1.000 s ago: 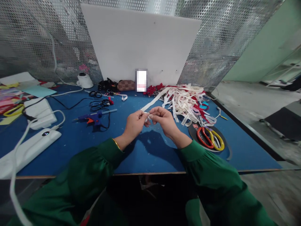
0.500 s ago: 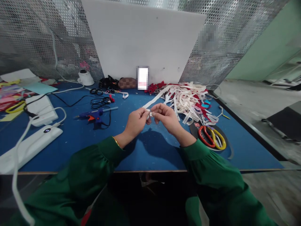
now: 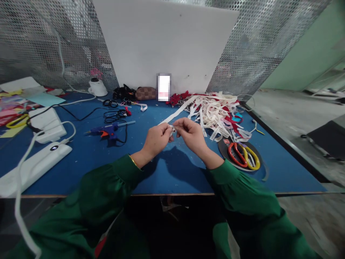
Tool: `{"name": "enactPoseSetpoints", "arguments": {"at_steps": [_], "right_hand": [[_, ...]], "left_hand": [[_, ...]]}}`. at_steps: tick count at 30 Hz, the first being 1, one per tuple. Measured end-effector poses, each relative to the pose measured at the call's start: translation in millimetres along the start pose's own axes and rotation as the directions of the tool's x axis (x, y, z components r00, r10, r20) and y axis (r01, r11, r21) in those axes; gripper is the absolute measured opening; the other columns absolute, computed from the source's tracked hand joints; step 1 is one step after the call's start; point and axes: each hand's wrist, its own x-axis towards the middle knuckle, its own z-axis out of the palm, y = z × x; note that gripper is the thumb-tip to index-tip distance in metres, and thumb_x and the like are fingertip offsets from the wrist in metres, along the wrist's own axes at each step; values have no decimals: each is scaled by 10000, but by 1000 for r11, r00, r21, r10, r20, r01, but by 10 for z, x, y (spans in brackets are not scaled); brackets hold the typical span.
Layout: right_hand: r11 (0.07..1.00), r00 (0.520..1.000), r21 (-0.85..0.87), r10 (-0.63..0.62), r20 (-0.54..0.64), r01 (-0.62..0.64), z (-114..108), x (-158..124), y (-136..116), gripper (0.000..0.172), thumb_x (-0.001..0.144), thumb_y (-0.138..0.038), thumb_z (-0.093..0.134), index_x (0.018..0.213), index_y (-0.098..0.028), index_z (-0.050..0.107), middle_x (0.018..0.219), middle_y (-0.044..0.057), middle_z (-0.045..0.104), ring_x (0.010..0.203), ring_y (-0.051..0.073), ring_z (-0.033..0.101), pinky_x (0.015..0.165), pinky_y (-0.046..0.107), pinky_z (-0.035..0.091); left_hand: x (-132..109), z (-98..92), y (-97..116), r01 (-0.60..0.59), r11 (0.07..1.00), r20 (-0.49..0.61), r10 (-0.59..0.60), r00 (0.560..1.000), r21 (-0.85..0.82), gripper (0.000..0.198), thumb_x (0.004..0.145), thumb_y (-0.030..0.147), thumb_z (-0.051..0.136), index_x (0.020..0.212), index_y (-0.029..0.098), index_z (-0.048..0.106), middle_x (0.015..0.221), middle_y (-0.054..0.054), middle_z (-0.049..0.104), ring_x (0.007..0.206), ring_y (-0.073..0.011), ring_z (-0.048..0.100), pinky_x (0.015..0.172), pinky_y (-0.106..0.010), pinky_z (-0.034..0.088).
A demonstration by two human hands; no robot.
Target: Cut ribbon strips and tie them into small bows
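Note:
Both hands meet over the middle of the blue table point(image 3: 113, 172). My left hand point(image 3: 157, 139) is closed in a pinch on a white ribbon point(image 3: 176, 112), whose long free length runs up and right toward a heap of ribbons. A small bunched or folded part of it shows between the fingertips. My right hand point(image 3: 191, 136) is closed too, thumb and forefinger pinching at that same white bit. Its exact shape is too small to make out.
A heap of cream and red ribbons point(image 3: 215, 111) lies at the back right, scissors with red and yellow handles point(image 3: 244, 155) in front of it. Left of my hands lies a blue glue gun point(image 3: 109, 131). A white power strip point(image 3: 35, 165) and a lit phone point(image 3: 164, 88) are also there.
My right fingers have shifted slightly at the white piece, their tips curling closer over it. The ribbon's visible length has swung a little to the left near my left hand.

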Motion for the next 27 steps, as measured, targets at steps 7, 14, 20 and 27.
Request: {"name": "enactPoseSetpoints", "arguments": {"at_steps": [7, 14, 20, 27], "right_hand": [[967, 989, -233, -123, -78, 102, 27, -78, -54, 114, 883, -207, 573, 860, -213, 685, 777, 7, 699, 681, 133, 631, 647, 268, 473], [958, 991, 254, 126, 53, -135, 63, -27, -53, 127, 795, -281, 706, 854, -183, 652, 663, -18, 654, 505, 90, 549, 525, 251, 439], [789, 936, 506, 316, 153, -349, 30, 15, -39, 252, 700, -305, 789, 864, -175, 649, 638, -41, 613, 478, 61, 478, 484, 225, 385], [903, 971, 364, 239, 19, -230, 47, 1, -70, 232, 724, -341, 766, 838, -185, 637, 623, -37, 628, 487, 79, 515, 500, 241, 419]], "left_hand": [[12, -19, -2, -34, 998, -18, 35, 999, 48, 289, 918, 220, 482, 655, 196, 600, 649, 11, 683, 657, -138, 598, 702, -276, 414], [21, -13, -21, 25, 998, -15, -26, 1000, -66, 247, 911, 227, 489, 690, 190, 592, 620, 12, 671, 604, -131, 595, 664, -270, 438], [42, 27, -5, 134, 926, 30, -132, 991, -353, 219, 885, 277, 533, 718, 165, 620, 607, -16, 653, 561, -129, 597, 628, -267, 495], [52, 10, 3, 183, 834, 140, -128, 982, -521, 165, 778, 194, 503, 736, 154, 658, 641, -23, 650, 611, -142, 606, 662, -281, 522]]}}
